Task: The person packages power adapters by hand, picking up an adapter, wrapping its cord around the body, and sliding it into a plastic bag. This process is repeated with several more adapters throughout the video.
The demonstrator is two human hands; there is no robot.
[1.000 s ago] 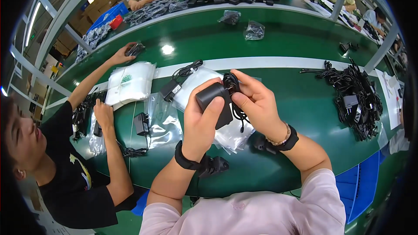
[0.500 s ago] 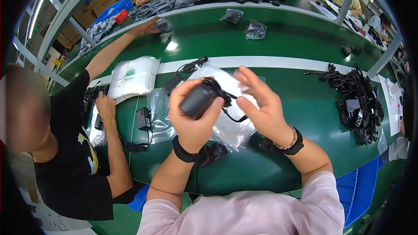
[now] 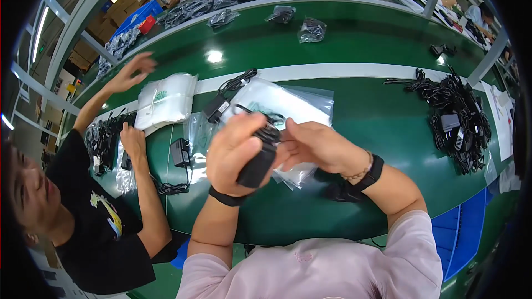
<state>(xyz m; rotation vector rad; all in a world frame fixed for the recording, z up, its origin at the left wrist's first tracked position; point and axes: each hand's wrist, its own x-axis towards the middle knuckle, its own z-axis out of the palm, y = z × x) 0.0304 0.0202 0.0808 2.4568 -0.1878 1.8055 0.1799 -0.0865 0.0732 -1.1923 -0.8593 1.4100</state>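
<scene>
My left hand is wrapped round a black power adapter, tilted above the near part of the table. Its coiled black cable sticks up from the top, partly covered by my fingers. My right hand meets it from the right, thumb and curled fingers at the coil; some fingertips are hidden. Beneath both hands lies a stack of clear plastic bags over something white. Another black adapter with a bundled cable rests at the stack's left edge.
At left, a co-worker's hand rests near an adapter and a tied bag stack. Tangled black adapters heap at right. Bagged adapters lie on the far green surface, beyond a white strip.
My right hand has come in to the cable, and the adapter has tilted in my left hand. The co-worker's far hand has released a bagged adapter and drawn back.
</scene>
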